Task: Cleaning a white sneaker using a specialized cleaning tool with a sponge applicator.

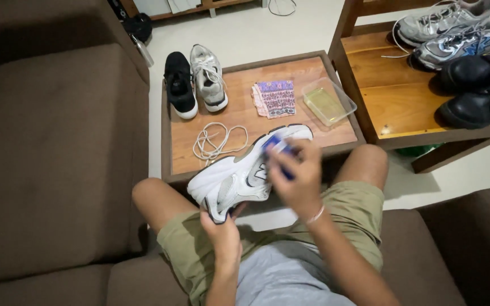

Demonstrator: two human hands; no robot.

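Head camera, looking steeply down.
It faces forward over the lap [290,266] to a low table [171,141], close in; a single view only.

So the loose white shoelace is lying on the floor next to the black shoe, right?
Not quite. The head view shows the loose white shoelace lying on the small wooden table, not the floor. It is indeed near the black shoe.
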